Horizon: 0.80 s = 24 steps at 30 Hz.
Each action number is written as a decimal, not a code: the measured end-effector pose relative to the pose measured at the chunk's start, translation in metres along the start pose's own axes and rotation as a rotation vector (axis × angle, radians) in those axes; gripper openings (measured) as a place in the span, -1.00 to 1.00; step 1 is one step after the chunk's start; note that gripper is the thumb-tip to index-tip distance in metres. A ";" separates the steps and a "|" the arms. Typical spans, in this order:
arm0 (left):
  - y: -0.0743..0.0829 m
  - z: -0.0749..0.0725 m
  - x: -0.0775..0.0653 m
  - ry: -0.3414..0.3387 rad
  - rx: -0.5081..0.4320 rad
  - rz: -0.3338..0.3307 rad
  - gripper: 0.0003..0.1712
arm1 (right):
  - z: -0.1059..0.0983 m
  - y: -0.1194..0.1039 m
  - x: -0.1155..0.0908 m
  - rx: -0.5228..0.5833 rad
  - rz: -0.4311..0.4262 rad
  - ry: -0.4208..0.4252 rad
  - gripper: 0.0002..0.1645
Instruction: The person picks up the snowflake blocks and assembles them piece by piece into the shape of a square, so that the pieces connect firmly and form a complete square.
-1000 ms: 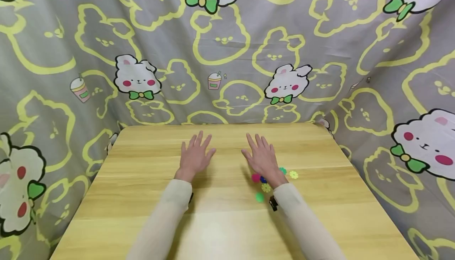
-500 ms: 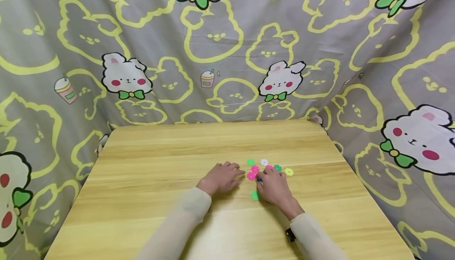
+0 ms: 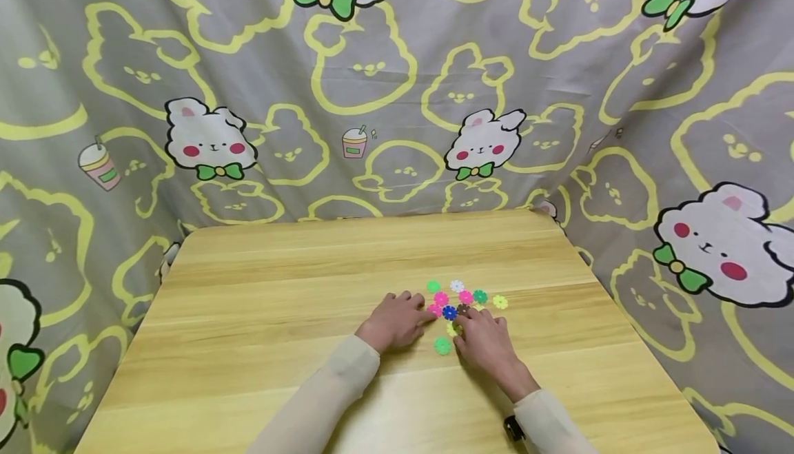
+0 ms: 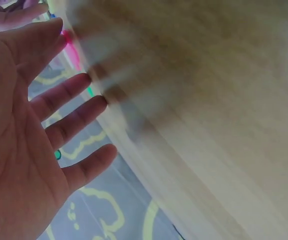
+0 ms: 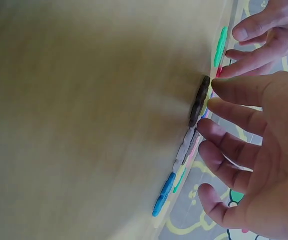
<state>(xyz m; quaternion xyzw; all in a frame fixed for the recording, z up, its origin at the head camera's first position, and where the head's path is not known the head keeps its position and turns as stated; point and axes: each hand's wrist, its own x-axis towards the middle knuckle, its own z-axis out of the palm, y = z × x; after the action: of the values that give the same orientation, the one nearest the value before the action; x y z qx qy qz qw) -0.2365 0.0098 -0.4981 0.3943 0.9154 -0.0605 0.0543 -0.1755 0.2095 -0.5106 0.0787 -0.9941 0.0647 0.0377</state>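
Observation:
Several flower-shaped plastic discs lie in a loose cluster on the wooden table. My left hand (image 3: 397, 320) reaches in from the left, its index fingertip right at a pink disc (image 3: 433, 311). The left wrist view has its fingers spread and relaxed. From the right my right hand (image 3: 489, 344) is low over the cluster, fingers loosely bent, partly covering a yellow disc (image 3: 452, 328) and a brown disc (image 3: 462, 310). Its fingertips are beside a dark disc (image 5: 199, 102) in the right wrist view. A blue disc (image 3: 449, 313) lies between the two hands.
Green (image 3: 442, 346), white (image 3: 456, 286), teal (image 3: 480, 296) and yellow (image 3: 500, 302) discs lie around the hands. Beneath everything is a wooden table (image 3: 260, 344). A patterned curtain (image 3: 397, 96) hangs behind and beside it.
Both hands came back from flat, outstretched poses over the far table to the discs. In the last half second the left moved slightly toward the cluster and the right shifted slightly toward me.

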 end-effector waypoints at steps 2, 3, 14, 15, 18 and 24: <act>0.000 0.001 -0.001 0.003 0.002 0.004 -0.53 | 0.000 0.000 0.000 0.002 -0.005 -0.007 -0.72; 0.001 0.002 -0.001 0.007 -0.004 0.004 -0.54 | 0.000 0.001 0.000 0.005 -0.006 -0.010 -0.74; 0.005 0.009 -0.003 0.140 -0.003 0.004 -0.90 | 0.002 0.001 0.002 0.092 -0.050 0.004 -0.77; 0.005 0.008 -0.004 0.138 -0.012 0.000 -0.92 | 0.001 0.000 0.002 0.114 -0.045 -0.010 -0.74; 0.004 0.008 -0.006 0.126 -0.054 -0.020 -0.85 | -0.002 0.000 0.003 0.179 -0.010 -0.069 -0.65; 0.000 0.009 -0.010 0.145 -0.261 -0.023 -0.87 | -0.004 -0.002 0.005 0.222 -0.042 -0.105 -0.91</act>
<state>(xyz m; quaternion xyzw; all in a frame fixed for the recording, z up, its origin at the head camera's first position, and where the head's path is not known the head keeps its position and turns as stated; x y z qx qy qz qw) -0.2289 0.0012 -0.5053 0.3768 0.9214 0.0870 0.0381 -0.1794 0.2078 -0.5058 0.1065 -0.9795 0.1693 -0.0218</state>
